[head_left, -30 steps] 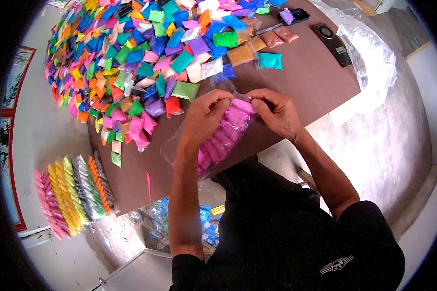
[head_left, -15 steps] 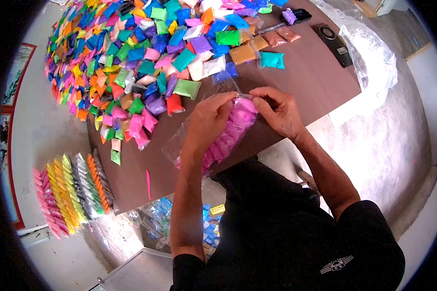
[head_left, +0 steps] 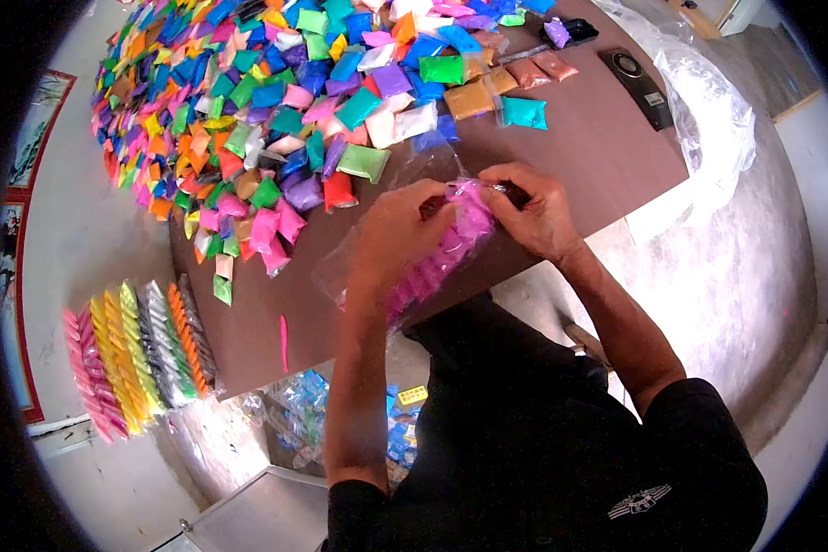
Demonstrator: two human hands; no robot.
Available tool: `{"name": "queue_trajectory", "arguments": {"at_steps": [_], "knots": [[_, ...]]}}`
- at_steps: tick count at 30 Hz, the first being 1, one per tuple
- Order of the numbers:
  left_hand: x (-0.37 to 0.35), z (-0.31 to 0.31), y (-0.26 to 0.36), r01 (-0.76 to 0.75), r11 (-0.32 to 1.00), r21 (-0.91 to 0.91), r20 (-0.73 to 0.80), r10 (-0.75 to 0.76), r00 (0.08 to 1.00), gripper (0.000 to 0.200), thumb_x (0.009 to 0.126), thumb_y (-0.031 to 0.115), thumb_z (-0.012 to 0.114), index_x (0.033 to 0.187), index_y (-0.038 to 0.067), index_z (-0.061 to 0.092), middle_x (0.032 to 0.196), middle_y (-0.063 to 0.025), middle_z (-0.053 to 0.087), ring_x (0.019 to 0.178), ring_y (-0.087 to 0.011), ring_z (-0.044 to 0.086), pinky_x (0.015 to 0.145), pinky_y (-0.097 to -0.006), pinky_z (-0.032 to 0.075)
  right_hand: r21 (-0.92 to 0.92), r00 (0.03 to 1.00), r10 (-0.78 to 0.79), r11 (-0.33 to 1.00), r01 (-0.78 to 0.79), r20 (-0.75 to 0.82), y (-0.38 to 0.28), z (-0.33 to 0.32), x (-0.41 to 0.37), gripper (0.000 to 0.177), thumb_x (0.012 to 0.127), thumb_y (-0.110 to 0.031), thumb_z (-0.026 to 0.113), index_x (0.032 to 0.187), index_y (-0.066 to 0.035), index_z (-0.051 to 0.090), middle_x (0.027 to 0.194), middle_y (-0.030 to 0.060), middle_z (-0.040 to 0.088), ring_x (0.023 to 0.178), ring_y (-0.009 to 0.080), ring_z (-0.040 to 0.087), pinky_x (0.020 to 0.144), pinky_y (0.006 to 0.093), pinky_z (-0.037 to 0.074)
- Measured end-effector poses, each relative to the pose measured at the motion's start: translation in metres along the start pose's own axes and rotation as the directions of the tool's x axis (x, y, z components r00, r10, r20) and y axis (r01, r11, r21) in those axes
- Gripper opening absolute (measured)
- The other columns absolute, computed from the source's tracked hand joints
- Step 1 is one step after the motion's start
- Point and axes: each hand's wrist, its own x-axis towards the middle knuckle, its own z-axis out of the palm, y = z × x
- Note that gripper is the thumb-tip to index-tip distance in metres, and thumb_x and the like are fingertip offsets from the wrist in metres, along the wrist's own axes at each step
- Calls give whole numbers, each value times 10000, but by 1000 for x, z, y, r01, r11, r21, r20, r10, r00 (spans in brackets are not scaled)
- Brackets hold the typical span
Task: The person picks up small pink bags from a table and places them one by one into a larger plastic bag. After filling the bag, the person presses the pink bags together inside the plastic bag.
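A clear plastic bag holding a row of overlapping magenta packets slants over the front part of the brown table. My left hand has its thumb and fingers closed on the bag's upper left side, and its forearm covers part of the bag. On the upper right corner of the same bag, my right hand pinches the plastic between thumb and curled fingers. Loose clear film spreads behind and left of the left hand. The bag's lower end is partly hidden.
Small coloured packets heap over the table's far left. Filled packet strips stand beside the left edge. A pink stick lies near the front. At right are a black scale-like device and crumpled clear plastic.
The whole view has shifted slightly. Both hands remain at the bag's upper end, with the left fingers more curled and the magenta packets tilted a little differently.
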Motion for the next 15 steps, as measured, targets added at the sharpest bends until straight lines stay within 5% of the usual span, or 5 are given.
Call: {"name": "queue_trajectory", "arguments": {"at_steps": [1, 5, 7, 9, 15], "knots": [[-1, 0, 1, 0, 1000, 2, -2, 0, 1000, 321, 913, 235, 805, 1131, 10, 738, 972, -195, 765, 868, -317, 761, 787, -398, 589, 1, 999, 43, 999, -43, -6, -1, 0, 0, 203, 923, -144, 804, 1096, -42, 773, 1068, 126, 787, 968, 242, 768, 838, 350, 598], [-11, -11, 3, -12, 1000, 22, -132, 14, 991, 304, 920, 243, 792, 1093, -5, 750, 940, -184, 769, 860, -301, 762, 770, -396, 585, -17, 1000, 19, 1000, -19, -7, 3, 0, 0, 197, 928, -145, 805, 1097, -50, 775, 1055, 123, 785, 952, 238, 765, 831, 340, 595], [-27, -33, 5, 18, 998, 57, -166, -9, 986, 303, 920, 239, 789, 1092, -8, 755, 936, -173, 773, 850, -286, 761, 761, -387, 582, 8, 998, -43, 999, 43, -41, 8, 2, -1, 186, 939, -136, 799, 1102, -49, 774, 1034, 105, 784, 931, 197, 755, 820, 320, 588], [-50, -61, 13, 266, 962, -65, -162, -274, 948, 322, 913, 246, 801, 1111, -5, 763, 924, -140, 779, 832, -240, 751, 748, -358, 576, 21, 999, -25, 999, 26, -35, 5, 2, -2, 185, 944, -132, 798, 1104, -44, 773, 1021, 95, 782, 922, 170, 743, 813, 308, 583], [-107, -73, -9, 296, 949, 105, -209, -270, 940, 277, 913, 217, 813, 1084, 2, 781, 946, -125, 788, 794, -194, 737, 718, -333, 565, 58, 999, 46, 997, -46, 1, 8, 2, 0, 193, 952, -122, 795, 1118, -28, 769, 996, 70, 780, 911, 107, 712, 808, 284, 574]]}}
